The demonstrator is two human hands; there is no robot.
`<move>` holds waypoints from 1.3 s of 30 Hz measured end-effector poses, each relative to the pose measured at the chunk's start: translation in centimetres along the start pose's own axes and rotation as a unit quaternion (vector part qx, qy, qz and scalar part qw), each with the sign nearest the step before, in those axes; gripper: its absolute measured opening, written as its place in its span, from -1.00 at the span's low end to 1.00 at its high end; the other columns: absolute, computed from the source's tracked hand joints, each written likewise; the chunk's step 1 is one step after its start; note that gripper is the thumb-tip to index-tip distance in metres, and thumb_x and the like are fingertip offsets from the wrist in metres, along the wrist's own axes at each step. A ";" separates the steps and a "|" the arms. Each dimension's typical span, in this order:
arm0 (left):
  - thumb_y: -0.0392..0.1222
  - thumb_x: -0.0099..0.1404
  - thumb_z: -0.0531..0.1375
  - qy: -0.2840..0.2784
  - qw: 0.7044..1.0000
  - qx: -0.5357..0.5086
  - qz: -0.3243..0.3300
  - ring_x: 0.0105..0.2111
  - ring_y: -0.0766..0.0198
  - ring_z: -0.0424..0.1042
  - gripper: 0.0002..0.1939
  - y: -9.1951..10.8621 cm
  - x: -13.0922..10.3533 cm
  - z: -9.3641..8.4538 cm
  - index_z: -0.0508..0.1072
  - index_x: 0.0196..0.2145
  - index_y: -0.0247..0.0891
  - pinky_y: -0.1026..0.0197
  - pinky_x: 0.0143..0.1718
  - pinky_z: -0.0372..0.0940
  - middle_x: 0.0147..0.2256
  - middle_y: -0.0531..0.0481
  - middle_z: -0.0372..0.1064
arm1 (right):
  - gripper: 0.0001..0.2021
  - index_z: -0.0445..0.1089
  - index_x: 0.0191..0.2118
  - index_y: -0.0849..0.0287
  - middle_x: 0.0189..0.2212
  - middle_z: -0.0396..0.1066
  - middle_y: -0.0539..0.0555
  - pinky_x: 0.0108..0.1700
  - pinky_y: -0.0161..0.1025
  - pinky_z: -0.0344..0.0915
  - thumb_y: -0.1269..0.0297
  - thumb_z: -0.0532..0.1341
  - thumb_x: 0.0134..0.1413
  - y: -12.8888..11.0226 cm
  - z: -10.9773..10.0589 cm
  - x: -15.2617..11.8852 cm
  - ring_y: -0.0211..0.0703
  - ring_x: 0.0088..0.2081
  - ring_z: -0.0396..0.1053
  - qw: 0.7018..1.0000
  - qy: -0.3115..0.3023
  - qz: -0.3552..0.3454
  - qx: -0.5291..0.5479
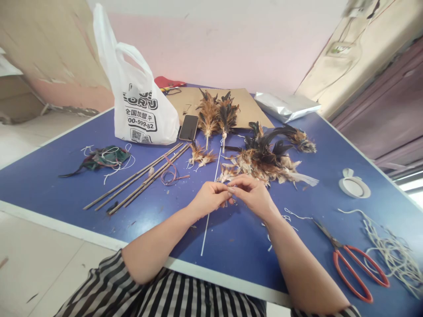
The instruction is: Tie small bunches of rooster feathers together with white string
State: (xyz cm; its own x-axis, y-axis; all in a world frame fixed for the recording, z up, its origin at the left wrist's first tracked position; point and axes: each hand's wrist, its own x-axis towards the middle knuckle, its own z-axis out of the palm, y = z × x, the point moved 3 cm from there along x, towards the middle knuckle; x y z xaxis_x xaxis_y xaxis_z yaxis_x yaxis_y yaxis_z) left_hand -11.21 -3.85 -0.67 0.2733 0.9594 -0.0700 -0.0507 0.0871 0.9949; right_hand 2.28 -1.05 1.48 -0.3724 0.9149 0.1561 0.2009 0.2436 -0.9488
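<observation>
My left hand (pixel 213 196) and my right hand (pixel 253 193) meet over the middle of the table, their thumbs and fingertips pinched together. What they pinch is small and mostly hidden by the fingers. A tuft of brown and cream feathers (pixel 226 173) shows just beyond the fingertips; whether it is held or lies on the table I cannot tell. Behind my right hand spreads a loose pile of black, brown and cream feathers (pixel 264 160). Small tied feather tufts (pixel 201 156) lie beyond my left hand. Two larger feather bundles on short sticks (pixel 209 119) (pixel 226 116) lie farther back.
Thin sticks (pixel 145 180) and a dark green cloth bundle (pixel 107 158) lie left. A white plastic bag (pixel 142 110), a phone (pixel 188 127) and cardboard (pixel 254 112) are behind. At right are white tape (pixel 355 187), red-handled scissors (pixel 350 259), tangled string (pixel 390 246) and a silver pouch (pixel 287 105).
</observation>
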 end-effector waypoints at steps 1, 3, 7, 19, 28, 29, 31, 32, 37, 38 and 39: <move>-0.04 0.06 0.18 -0.008 1.000 -0.007 -0.006 -0.71 0.52 0.15 -0.70 0.0 0.0 0.0 0.47 -0.44 -0.39 0.41 -0.72 0.01 -0.61 0.01 0.34 | -0.86 0.41 -0.47 0.17 -0.46 0.34 0.01 -0.38 -0.29 0.22 0.21 0.26 -0.16 0.1 -0.1 0.0 -0.28 -0.44 0.28 1.000 0.008 0.006 0.020; -0.05 0.05 0.20 -0.017 0.999 -0.032 -0.019 -0.66 0.48 0.23 -0.68 -0.1 0.1 -0.1 0.47 -0.35 -0.39 0.41 -0.71 0.06 -0.49 -0.07 0.42 | -0.86 0.39 -0.51 0.17 -0.59 0.27 -0.04 -0.46 -0.32 0.18 0.21 0.27 -0.16 0.6 -0.7 0.2 -0.32 -0.52 0.22 0.995 0.041 0.036 0.084; -0.07 0.03 0.22 -0.003 0.995 -0.087 -0.046 -0.58 0.40 0.36 -0.63 -0.6 0.4 -0.5 0.45 -0.26 -0.40 0.40 -0.66 0.14 -0.32 -0.20 0.45 | -0.84 0.33 -0.50 0.15 -0.58 0.27 -0.04 -0.58 -0.36 0.08 0.19 0.27 -0.16 1.6 -2.6 0.6 -0.35 -0.58 0.15 0.966 0.080 0.091 0.230; -0.15 -0.01 0.27 0.063 0.978 -0.201 -0.003 -0.57 0.49 0.27 -0.76 0.4 0.5 -1.6 0.48 -0.36 -0.35 0.44 -0.65 0.06 -0.40 -0.08 0.45 | -0.75 0.40 -0.32 0.26 -0.66 0.41 0.04 -0.67 -0.40 0.05 0.17 0.21 -0.07 0.9 -2.3 -0.9 -0.38 -0.73 0.17 0.940 -0.276 0.151 0.131; -0.09 0.01 0.24 -0.027 0.996 -0.089 -0.003 -0.65 0.40 0.34 -0.72 0.7 -0.4 -0.1 0.43 -0.42 -0.40 0.39 -0.73 0.12 -0.40 -0.15 0.45 | -0.85 0.38 -0.44 0.20 -0.58 0.37 -0.02 -0.45 -0.33 0.22 0.22 0.25 -0.13 -1.0 -1.4 -0.4 -0.31 -0.52 0.29 0.995 -0.068 0.038 0.056; -0.09 0.00 0.24 -0.028 0.997 -0.079 -0.002 -0.66 0.40 0.34 -0.72 0.7 -0.4 0.0 0.43 -0.43 -0.40 0.40 -0.73 0.12 -0.42 -0.14 0.45 | -0.85 0.39 -0.43 0.20 -0.55 0.37 0.00 -0.41 -0.30 0.23 0.22 0.24 -0.12 -1.4 -1.2 -0.5 -0.28 -0.49 0.31 0.997 -0.069 0.024 0.038; -0.09 0.00 0.24 -0.019 0.998 -0.056 0.001 -0.68 0.42 0.32 -0.73 0.6 -0.4 0.0 0.42 -0.46 -0.40 0.40 -0.74 0.12 -0.46 -0.11 0.44 | -0.87 0.39 -0.42 0.19 -0.52 0.37 0.02 -0.40 -0.28 0.24 0.24 0.22 -0.10 -2.0 -0.9 -0.7 -0.26 -0.47 0.31 0.998 -0.065 0.004 -0.009; -0.09 0.00 0.24 -0.013 0.999 -0.042 0.002 -0.69 0.43 0.31 -0.74 0.6 -0.4 0.0 0.41 -0.47 -0.39 0.41 -0.74 0.11 -0.49 -0.08 0.43 | -0.89 0.40 -0.43 0.18 -0.51 0.37 0.02 -0.41 -0.28 0.23 0.26 0.22 -0.10 -2.2 -0.9 -0.8 -0.26 -0.47 0.31 0.997 -0.062 -0.004 -0.035; -0.07 0.03 0.22 0.008 0.999 0.041 -0.001 -0.78 0.49 0.17 -0.74 0.5 -0.4 -0.1 0.43 -0.51 -0.38 0.42 -0.75 0.05 -0.72 0.06 0.28 | -0.94 0.41 -0.46 0.16 -0.50 0.35 0.02 -0.47 -0.32 0.16 0.34 0.19 -0.13 -2.9 -0.5 -1.0 -0.28 -0.47 0.26 0.989 -0.045 -0.039 -0.138; -0.07 0.04 0.22 0.012 0.999 0.052 -0.003 -0.79 0.49 0.16 -0.74 0.4 -0.4 -0.1 0.43 -0.51 -0.38 0.42 -0.75 0.05 -0.74 0.07 0.27 | -0.93 0.41 -0.46 0.16 -0.50 0.34 0.02 -0.48 -0.33 0.15 0.34 0.19 -0.13 -2.9 -0.5 -1.0 -0.29 -0.47 0.25 0.987 -0.043 -0.044 -0.146; -0.06 0.04 0.21 0.015 0.998 0.059 -0.003 -0.79 0.50 0.15 -0.73 0.3 -0.4 -0.1 0.43 -0.51 -0.38 0.42 -0.75 0.04 -0.74 0.06 0.27 | -0.93 0.41 -0.47 0.16 -0.50 0.34 0.01 -0.49 -0.34 0.14 0.34 0.18 -0.13 -2.8 -0.4 -1.0 -0.29 -0.48 0.24 0.987 -0.042 -0.045 -0.150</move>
State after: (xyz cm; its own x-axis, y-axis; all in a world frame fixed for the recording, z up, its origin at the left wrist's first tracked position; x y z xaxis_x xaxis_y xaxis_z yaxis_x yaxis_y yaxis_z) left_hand -11.47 -4.21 -0.31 0.2447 0.9666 -0.0767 0.0649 0.0626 0.9959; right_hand 2.43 -2.52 4.14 -0.4725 0.8580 0.2016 0.4184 0.4197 -0.8055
